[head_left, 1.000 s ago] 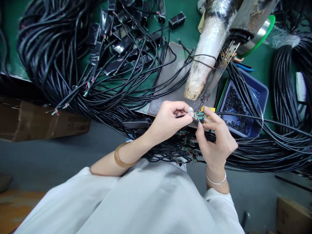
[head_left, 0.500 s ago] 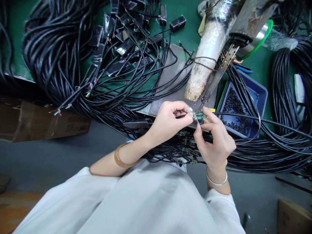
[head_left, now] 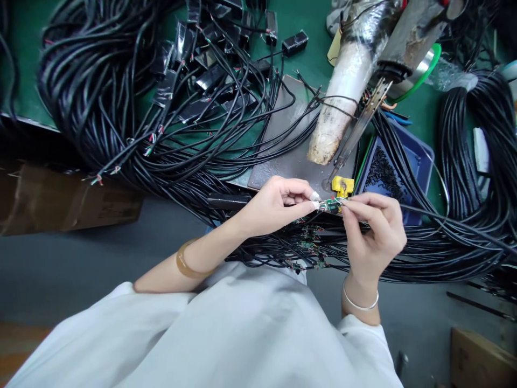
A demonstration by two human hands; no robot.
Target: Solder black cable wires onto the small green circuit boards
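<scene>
The left hand reaches diagonally inward, palm down, its fingers pinched on the near-side end of a small circuit board. The right hand comes up steeply from below, thumb and forefinger together on the black cable at the board's other end, so the board sits between both hands, over the front edge of the green bench. Grey floor shows below. A soldering iron and a wrapped tube slant down just beyond, beside a yellow clip and blue tray.
</scene>
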